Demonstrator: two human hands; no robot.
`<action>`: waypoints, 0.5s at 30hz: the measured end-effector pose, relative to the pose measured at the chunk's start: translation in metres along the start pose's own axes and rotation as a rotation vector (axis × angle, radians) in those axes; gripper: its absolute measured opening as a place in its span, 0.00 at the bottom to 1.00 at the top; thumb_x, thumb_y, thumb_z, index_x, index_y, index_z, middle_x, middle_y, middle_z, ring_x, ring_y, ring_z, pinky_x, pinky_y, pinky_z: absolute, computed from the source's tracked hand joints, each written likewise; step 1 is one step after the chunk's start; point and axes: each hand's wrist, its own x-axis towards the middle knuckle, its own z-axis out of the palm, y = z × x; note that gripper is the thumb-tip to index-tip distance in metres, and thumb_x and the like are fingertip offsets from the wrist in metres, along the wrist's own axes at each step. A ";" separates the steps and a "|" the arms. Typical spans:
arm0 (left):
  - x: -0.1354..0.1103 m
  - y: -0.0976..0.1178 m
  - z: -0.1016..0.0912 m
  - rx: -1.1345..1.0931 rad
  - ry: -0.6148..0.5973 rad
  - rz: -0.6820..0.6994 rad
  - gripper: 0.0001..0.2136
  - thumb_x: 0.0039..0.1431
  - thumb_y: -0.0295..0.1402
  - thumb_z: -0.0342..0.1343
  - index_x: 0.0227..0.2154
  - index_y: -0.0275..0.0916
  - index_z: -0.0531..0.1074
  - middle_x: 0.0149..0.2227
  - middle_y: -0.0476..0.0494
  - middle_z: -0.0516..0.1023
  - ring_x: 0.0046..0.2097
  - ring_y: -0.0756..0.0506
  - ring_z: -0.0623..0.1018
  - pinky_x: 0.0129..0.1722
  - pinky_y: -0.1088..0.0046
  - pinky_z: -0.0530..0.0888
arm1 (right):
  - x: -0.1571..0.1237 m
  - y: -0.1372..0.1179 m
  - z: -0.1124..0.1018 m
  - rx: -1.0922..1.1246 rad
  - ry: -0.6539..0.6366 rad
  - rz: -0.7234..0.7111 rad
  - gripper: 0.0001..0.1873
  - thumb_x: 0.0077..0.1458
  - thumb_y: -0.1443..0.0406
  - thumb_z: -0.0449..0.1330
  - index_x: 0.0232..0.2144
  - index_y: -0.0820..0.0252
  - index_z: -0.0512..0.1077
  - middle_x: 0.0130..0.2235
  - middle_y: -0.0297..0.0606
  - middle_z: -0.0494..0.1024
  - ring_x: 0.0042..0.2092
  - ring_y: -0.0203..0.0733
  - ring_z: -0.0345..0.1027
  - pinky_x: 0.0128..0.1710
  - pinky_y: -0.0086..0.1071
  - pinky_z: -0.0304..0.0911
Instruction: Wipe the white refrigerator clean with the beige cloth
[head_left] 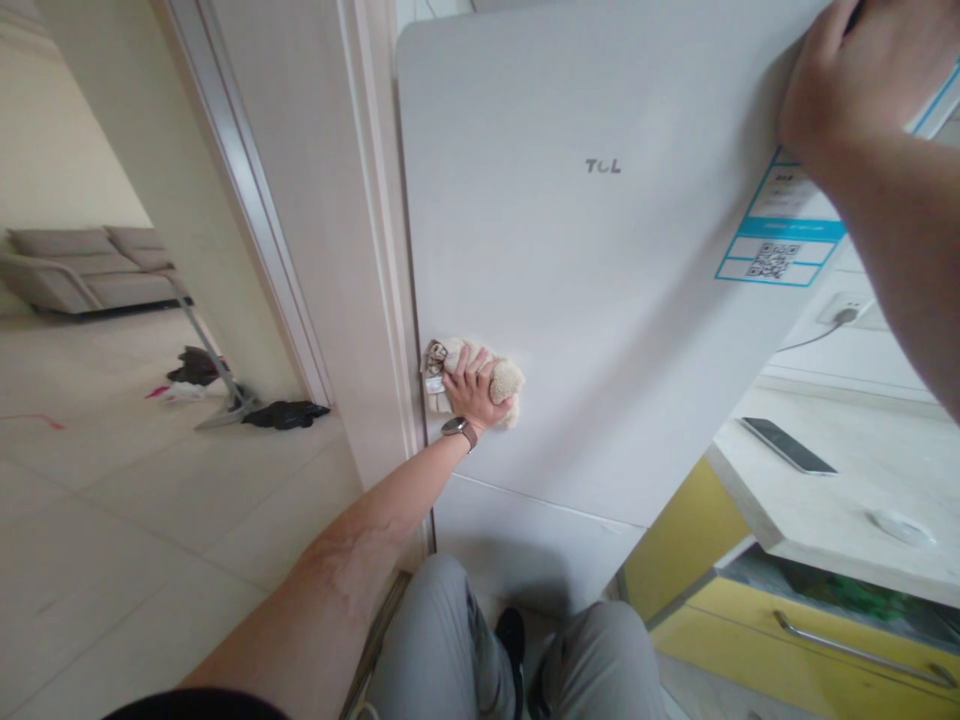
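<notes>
My left hand [477, 388] presses a cream fluffy cloth [507, 380] flat against the front of a light grey refrigerator [555, 300], low on its upper door near the left edge. The fingers are bent over the cloth, and a patterned patch and a small label show at its left end. My right hand [862, 85] is at the refrigerator's upper right edge, above a blue-bordered sticker [780, 262] with a QR code. The top of the frame cuts off most of its fingers, so their grip does not show.
A door frame [375, 230] stands close on the left. Beyond it are a sofa [90, 265], a long-handled dustpan [229, 405] and black bags [285, 413] on the tiled floor. At right, a phone [787, 446] lies on a white counter [840, 520] above a yellow drawer [750, 620].
</notes>
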 end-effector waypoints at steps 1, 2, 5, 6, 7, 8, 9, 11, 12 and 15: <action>-0.002 0.000 0.000 0.015 -0.009 -0.007 0.30 0.50 0.53 0.54 0.51 0.38 0.74 0.60 0.31 0.72 0.69 0.26 0.59 0.63 0.41 0.52 | 0.000 0.002 0.001 0.004 0.004 -0.006 0.25 0.68 0.57 0.41 0.53 0.65 0.70 0.58 0.47 0.70 0.63 0.62 0.60 0.62 0.60 0.52; -0.003 0.000 0.001 0.029 -0.018 -0.017 0.30 0.49 0.53 0.55 0.51 0.39 0.74 0.60 0.31 0.72 0.68 0.26 0.59 0.62 0.41 0.53 | 0.001 0.004 0.002 0.005 0.009 -0.008 0.25 0.68 0.57 0.41 0.53 0.65 0.70 0.58 0.47 0.70 0.63 0.62 0.60 0.62 0.60 0.53; -0.009 -0.001 0.001 0.045 -0.033 -0.022 0.30 0.48 0.53 0.57 0.51 0.39 0.75 0.59 0.31 0.73 0.67 0.25 0.61 0.61 0.42 0.55 | 0.001 0.005 0.003 -0.002 0.020 -0.002 0.27 0.69 0.55 0.40 0.52 0.64 0.71 0.58 0.46 0.71 0.63 0.62 0.60 0.62 0.60 0.52; -0.010 -0.001 0.002 0.042 -0.032 -0.019 0.30 0.48 0.53 0.57 0.50 0.39 0.75 0.59 0.30 0.73 0.67 0.25 0.61 0.61 0.43 0.55 | 0.001 0.005 0.004 -0.006 0.017 0.001 0.27 0.69 0.55 0.40 0.52 0.64 0.71 0.58 0.47 0.71 0.63 0.62 0.61 0.62 0.60 0.53; -0.012 -0.001 0.002 0.039 -0.032 -0.016 0.30 0.48 0.53 0.57 0.50 0.39 0.75 0.58 0.30 0.73 0.67 0.25 0.61 0.60 0.43 0.55 | 0.002 0.006 0.005 -0.007 0.012 0.000 0.26 0.68 0.55 0.41 0.52 0.64 0.71 0.58 0.47 0.71 0.63 0.62 0.61 0.62 0.60 0.53; -0.014 -0.002 0.002 0.036 -0.035 -0.018 0.30 0.48 0.53 0.57 0.50 0.39 0.75 0.58 0.30 0.73 0.67 0.25 0.61 0.60 0.42 0.55 | 0.002 0.006 0.006 -0.005 0.008 0.000 0.26 0.68 0.55 0.41 0.52 0.64 0.71 0.58 0.48 0.71 0.63 0.62 0.61 0.62 0.59 0.52; -0.015 -0.002 0.002 0.037 -0.042 -0.023 0.30 0.48 0.53 0.57 0.49 0.40 0.75 0.58 0.30 0.74 0.67 0.25 0.62 0.60 0.42 0.55 | 0.003 0.006 0.008 -0.002 0.002 0.001 0.26 0.68 0.56 0.41 0.53 0.64 0.70 0.59 0.48 0.70 0.64 0.63 0.60 0.62 0.60 0.52; -0.018 -0.002 0.003 0.046 -0.062 -0.037 0.29 0.48 0.54 0.57 0.49 0.40 0.75 0.58 0.30 0.74 0.67 0.25 0.61 0.61 0.43 0.55 | 0.004 0.006 0.009 0.009 -0.008 0.004 0.27 0.68 0.56 0.39 0.56 0.61 0.70 0.61 0.47 0.68 0.65 0.62 0.58 0.63 0.61 0.49; -0.019 -0.003 0.003 0.051 -0.068 -0.043 0.28 0.48 0.53 0.57 0.48 0.41 0.75 0.58 0.30 0.74 0.67 0.26 0.61 0.61 0.43 0.55 | 0.004 0.005 0.008 0.015 -0.009 0.011 0.28 0.69 0.56 0.37 0.56 0.60 0.69 0.61 0.45 0.68 0.66 0.61 0.57 0.64 0.61 0.48; -0.023 -0.004 0.005 0.039 -0.065 -0.034 0.28 0.48 0.53 0.57 0.48 0.41 0.75 0.58 0.31 0.74 0.67 0.26 0.61 0.62 0.42 0.53 | 0.001 -0.003 0.000 0.068 -0.066 0.040 0.29 0.68 0.56 0.36 0.59 0.61 0.67 0.63 0.46 0.65 0.67 0.62 0.53 0.65 0.61 0.42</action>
